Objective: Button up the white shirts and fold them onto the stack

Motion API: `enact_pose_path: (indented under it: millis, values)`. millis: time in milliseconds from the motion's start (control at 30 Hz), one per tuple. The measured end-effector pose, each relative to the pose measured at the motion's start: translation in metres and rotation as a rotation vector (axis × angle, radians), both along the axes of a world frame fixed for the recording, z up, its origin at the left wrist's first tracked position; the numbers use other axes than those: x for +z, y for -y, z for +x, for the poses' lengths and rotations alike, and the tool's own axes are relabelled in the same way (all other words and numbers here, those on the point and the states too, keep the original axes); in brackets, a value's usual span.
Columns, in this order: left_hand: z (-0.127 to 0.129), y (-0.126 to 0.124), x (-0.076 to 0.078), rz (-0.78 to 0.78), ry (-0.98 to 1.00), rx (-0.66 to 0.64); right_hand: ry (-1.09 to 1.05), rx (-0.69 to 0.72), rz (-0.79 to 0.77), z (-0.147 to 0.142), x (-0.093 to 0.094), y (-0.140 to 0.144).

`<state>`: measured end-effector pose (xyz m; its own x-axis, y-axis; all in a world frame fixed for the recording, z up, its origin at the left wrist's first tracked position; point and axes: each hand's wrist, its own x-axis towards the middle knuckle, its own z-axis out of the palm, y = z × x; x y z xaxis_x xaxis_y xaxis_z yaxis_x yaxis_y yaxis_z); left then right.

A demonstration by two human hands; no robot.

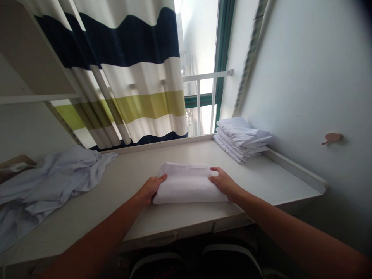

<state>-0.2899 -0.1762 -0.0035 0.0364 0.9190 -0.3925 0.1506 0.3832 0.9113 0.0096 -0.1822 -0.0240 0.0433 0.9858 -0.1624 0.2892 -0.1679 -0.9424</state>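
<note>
Two hands bracket a folded white cloth [188, 186] mid-desk [87, 217]; your left hand [151, 188] and right hand [222, 182] clasp its ends, fingers curled; likely soft, light, floppy; support both ends.

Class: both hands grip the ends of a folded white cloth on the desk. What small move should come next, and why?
Probably lift the folded cloth slightly: the left hand and right hand already grip its ends, and a stack of folded whites sits at the far right.

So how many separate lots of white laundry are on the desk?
3: a folded piece between both hands, a folded stack at the back right corner, a loose heap on the left. The stack's layers can't be counted.
</note>
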Motion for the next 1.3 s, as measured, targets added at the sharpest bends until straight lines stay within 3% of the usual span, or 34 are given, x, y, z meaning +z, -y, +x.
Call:
enact_pose_path:
  millis: [100,200,267,333,400,467,567,667,833,967,1133,1300]
  values:
    - [-0.002,-0.001,0.003,0.218,-0.37,0.056,0.237,0.06,0.147,0.004,0.002,-0.007]
    - [0.003,0.009,0.019,0.589,-0.796,0.116,0.561,0.027,0.411,0.003,0.02,0.001]
    - [0.013,0.02,0.029,0.904,-0.994,-0.017,0.759,0.016,0.633,-0.006,0.033,0.015]
    - [0.024,0.028,0.031,1.081,-1.113,-0.288,0.901,0.129,0.811,-0.019,0.039,0.029]
    - [0.032,0.027,0.022,1.051,-1.19,-0.519,0.992,0.315,0.866,-0.032,0.033,0.035]
    - [0.032,0.017,0.006,0.926,-1.254,-0.597,1.049,0.43,0.77,-0.039,0.018,0.03]
    - [0.021,-0.002,-0.017,0.777,-1.296,-0.572,1.038,0.444,0.503,-0.033,-0.007,0.011]
    - [0.01,-0.012,-0.027,0.725,-1.282,-0.51,0.99,0.429,0.41,-0.02,-0.021,-0.002]
    - [0.01,-0.019,-0.013,0.68,-1.239,-0.516,1.023,0.441,0.398,-0.017,-0.006,-0.002]
    - [0.012,-0.039,-0.005,0.765,-1.258,-0.397,1.041,0.459,0.542,-0.036,0.016,-0.013]
    - [-0.005,-0.065,-0.025,0.603,-1.158,-0.464,0.895,0.609,0.423,-0.057,0.016,-0.039]
    - [-0.012,-0.071,-0.034,0.585,-1.12,-0.484,0.855,0.627,0.363,-0.058,0.009,-0.042]
